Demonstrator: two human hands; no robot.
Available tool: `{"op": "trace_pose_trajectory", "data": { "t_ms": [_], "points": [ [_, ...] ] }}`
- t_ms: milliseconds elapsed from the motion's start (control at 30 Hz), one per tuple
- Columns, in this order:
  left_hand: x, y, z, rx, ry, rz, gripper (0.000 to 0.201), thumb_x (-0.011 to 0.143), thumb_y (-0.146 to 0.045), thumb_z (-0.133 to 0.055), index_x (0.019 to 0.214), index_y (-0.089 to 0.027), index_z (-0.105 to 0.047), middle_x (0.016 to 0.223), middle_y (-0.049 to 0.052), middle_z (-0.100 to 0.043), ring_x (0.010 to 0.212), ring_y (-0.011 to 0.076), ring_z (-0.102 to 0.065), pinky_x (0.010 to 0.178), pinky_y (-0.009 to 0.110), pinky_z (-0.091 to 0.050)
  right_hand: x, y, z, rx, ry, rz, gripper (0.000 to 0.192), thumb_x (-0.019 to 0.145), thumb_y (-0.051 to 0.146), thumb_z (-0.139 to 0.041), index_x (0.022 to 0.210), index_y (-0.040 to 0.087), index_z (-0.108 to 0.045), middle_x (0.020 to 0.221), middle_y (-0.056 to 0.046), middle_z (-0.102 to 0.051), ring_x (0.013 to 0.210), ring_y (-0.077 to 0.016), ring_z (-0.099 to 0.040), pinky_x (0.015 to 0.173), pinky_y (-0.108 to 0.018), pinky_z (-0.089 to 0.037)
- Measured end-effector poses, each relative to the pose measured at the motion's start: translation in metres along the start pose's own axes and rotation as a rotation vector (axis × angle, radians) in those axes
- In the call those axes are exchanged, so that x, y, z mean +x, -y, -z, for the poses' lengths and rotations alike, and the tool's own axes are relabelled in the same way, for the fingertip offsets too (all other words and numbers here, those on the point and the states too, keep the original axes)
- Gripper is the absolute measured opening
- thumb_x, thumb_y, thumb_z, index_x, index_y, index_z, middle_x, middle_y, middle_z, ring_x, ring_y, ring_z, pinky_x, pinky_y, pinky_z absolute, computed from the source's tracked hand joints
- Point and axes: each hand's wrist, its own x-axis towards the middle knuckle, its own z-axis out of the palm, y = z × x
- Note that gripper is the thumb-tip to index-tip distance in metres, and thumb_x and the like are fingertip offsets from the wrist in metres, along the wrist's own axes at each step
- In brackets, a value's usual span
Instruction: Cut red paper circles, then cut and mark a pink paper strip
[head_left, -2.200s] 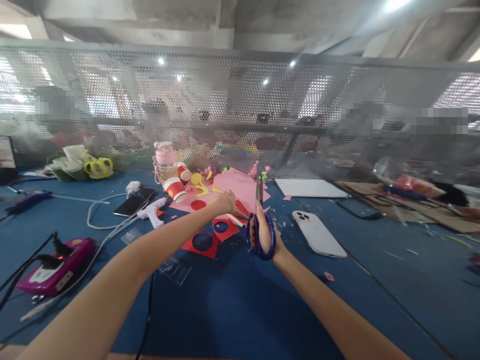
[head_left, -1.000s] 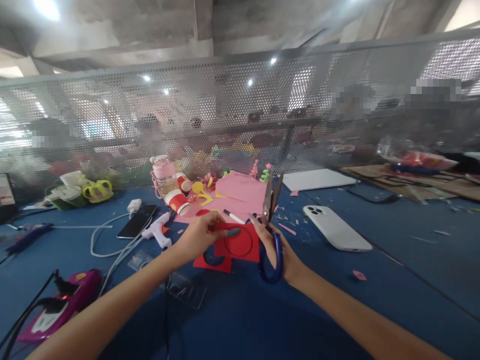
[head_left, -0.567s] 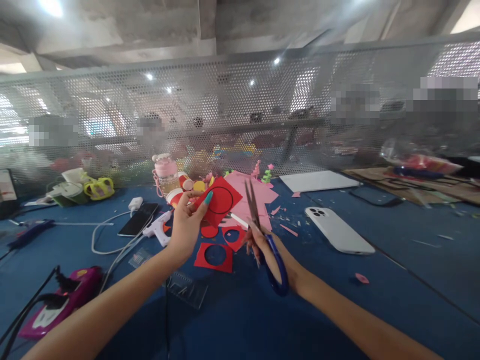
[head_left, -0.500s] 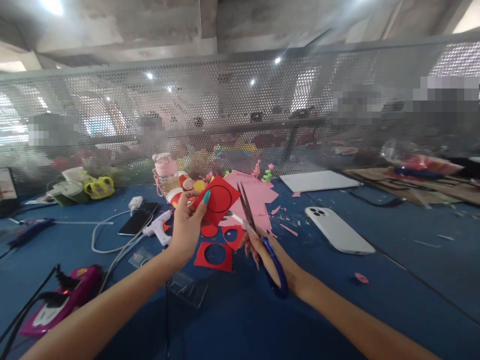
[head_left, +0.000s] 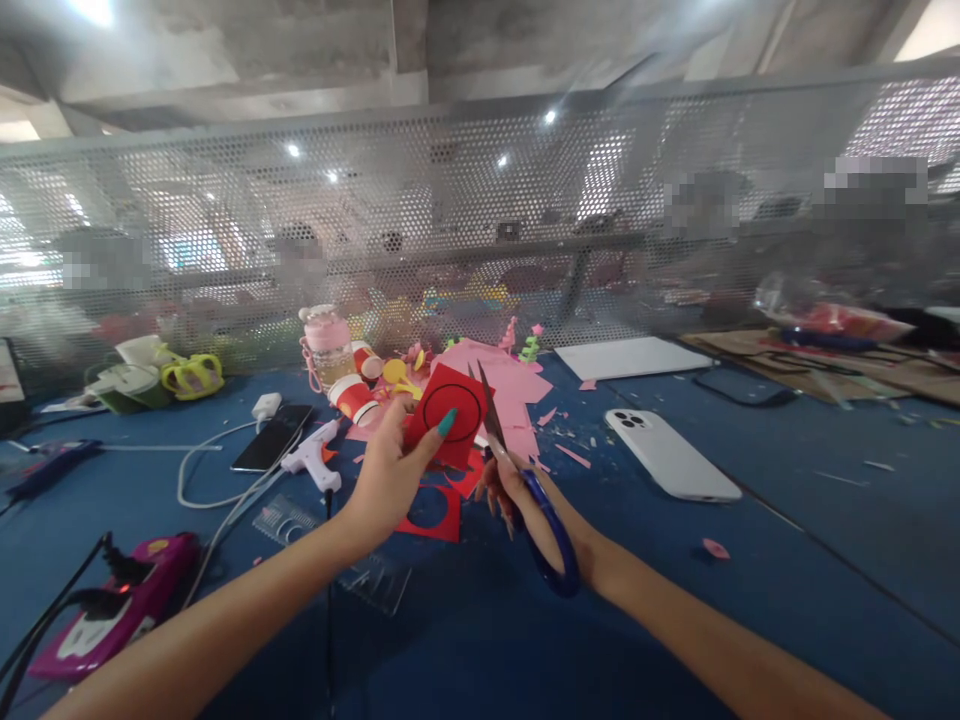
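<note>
My left hand (head_left: 390, 475) holds up a red paper square (head_left: 451, 412) with a black circle drawn on it, thumb pressed on its front. My right hand (head_left: 525, 495) grips blue-handled scissors (head_left: 551, 540); the blades point up and meet the red square's right edge. Below the hands, on the blue table (head_left: 465, 640), lie red paper scraps with round holes (head_left: 431, 510).
Pink paper sheets (head_left: 510, 390), a red cup (head_left: 352, 398), a pink bottle (head_left: 328, 345), a white glue gun (head_left: 311, 458), a black phone (head_left: 271, 436), a white phone (head_left: 671, 455), a clear ruler (head_left: 375, 580) and a magenta device with cables (head_left: 112, 600) lie around. A perforated metal screen (head_left: 480, 220) closes the far side.
My left hand picked the red square off the table and raised it. The scissors swung left until the blades reached the square's edge.
</note>
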Motion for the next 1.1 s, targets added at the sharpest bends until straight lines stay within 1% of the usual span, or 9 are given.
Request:
{"op": "trace_pose_trajectory", "data": {
  "t_ms": [67, 100, 200, 333, 467, 633, 867, 1000, 1100],
  "points": [
    [0.001, -0.002, 0.0, 0.013, 0.061, 0.018, 0.02, 0.077, -0.031, -0.065, 0.085, -0.019, -0.051, 0.077, 0.001, -0.066, 0.06, 0.013, -0.065, 0.056, 0.024, -0.056, 0.0, 0.001, 0.001, -0.008, 0.009, -0.011, 0.061, 0.072, 0.079, -0.042, 0.082, 0.021, -0.057, 0.057, 0.002, -0.051, 0.042, -0.0102, -0.041, 0.041, -0.024, -0.036],
    [0.001, -0.003, 0.0, 0.025, 0.076, 0.03, 0.021, 0.076, -0.033, -0.065, 0.083, -0.018, -0.052, 0.074, 0.001, -0.067, 0.058, 0.0128, -0.065, 0.054, 0.024, -0.055, 0.0, 0.002, 0.001, -0.015, 0.018, -0.012, 0.063, 0.072, 0.08, -0.04, 0.083, 0.02, -0.057, 0.058, 0.002, -0.05, 0.043, -0.0104, -0.041, 0.041, -0.025, -0.036],
    [0.001, -0.006, 0.0, 0.007, 0.071, 0.085, 0.028, 0.076, -0.043, -0.064, 0.079, -0.018, -0.051, 0.059, -0.002, -0.064, 0.047, 0.013, -0.063, 0.045, 0.022, -0.053, 0.0, 0.004, 0.002, -0.057, 0.062, 0.002, 0.064, 0.071, 0.081, -0.038, 0.084, 0.021, -0.054, 0.061, 0.002, -0.049, 0.046, -0.0111, -0.04, 0.043, -0.025, -0.035],
    [-0.002, -0.007, -0.002, -0.052, 0.088, 0.122, 0.036, 0.073, -0.049, -0.066, 0.083, -0.019, -0.049, 0.055, -0.004, -0.063, 0.042, 0.0143, -0.063, 0.043, 0.024, -0.054, 0.0, 0.002, 0.002, -0.068, 0.104, 0.021, 0.061, 0.073, 0.08, -0.038, 0.079, 0.021, -0.051, 0.06, 0.002, -0.047, 0.048, -0.0116, -0.041, 0.046, -0.027, -0.036],
    [-0.004, -0.008, -0.005, -0.053, 0.114, 0.123, 0.036, 0.076, -0.047, -0.065, 0.085, -0.017, -0.048, 0.06, -0.002, -0.064, 0.043, 0.0142, -0.064, 0.043, 0.023, -0.054, -0.002, 0.003, 0.001, -0.053, 0.085, 0.023, 0.059, 0.074, 0.08, -0.035, 0.076, 0.022, -0.047, 0.058, 0.003, -0.045, 0.049, -0.0128, -0.043, 0.049, -0.028, -0.038],
    [-0.006, -0.007, -0.007, -0.047, 0.131, 0.126, 0.035, 0.078, -0.046, -0.063, 0.088, -0.016, -0.048, 0.056, -0.003, -0.063, 0.043, 0.0136, -0.065, 0.041, 0.02, -0.052, -0.004, 0.006, 0.002, -0.092, 0.077, 0.043, 0.06, 0.076, 0.08, -0.031, 0.078, 0.022, -0.046, 0.056, 0.003, -0.042, 0.047, -0.0132, -0.041, 0.044, -0.027, -0.037],
    [-0.008, -0.003, -0.007, -0.03, 0.136, 0.135, 0.034, 0.081, -0.044, -0.059, 0.093, -0.015, -0.049, 0.054, -0.003, -0.063, 0.044, 0.013, -0.065, 0.043, 0.018, -0.051, -0.005, 0.01, 0.004, -0.166, 0.069, 0.162, 0.055, 0.082, 0.074, -0.027, 0.071, 0.023, -0.043, 0.052, 0.005, -0.036, 0.046, -0.0126, -0.034, 0.044, -0.027, -0.033],
    [-0.009, -0.004, -0.007, -0.033, 0.127, 0.121, 0.03, 0.081, -0.042, -0.059, 0.092, -0.015, -0.05, 0.056, -0.003, -0.063, 0.044, 0.0129, -0.065, 0.043, 0.019, -0.052, -0.005, 0.008, 0.003, -0.173, 0.05, 0.184, 0.054, 0.084, 0.072, -0.027, 0.073, 0.023, -0.046, 0.054, 0.005, -0.035, 0.045, -0.0119, -0.032, 0.042, -0.025, -0.03],
    [-0.01, -0.004, -0.008, -0.026, 0.131, 0.121, 0.03, 0.081, -0.043, -0.059, 0.091, -0.016, -0.049, 0.056, -0.002, -0.063, 0.045, 0.0136, -0.065, 0.043, 0.019, -0.051, -0.005, 0.006, 0.002, -0.168, 0.028, 0.192, 0.054, 0.085, 0.071, -0.028, 0.078, 0.022, -0.051, 0.057, 0.004, -0.037, 0.048, -0.0127, -0.035, 0.042, -0.025, -0.032]
  ]
}}
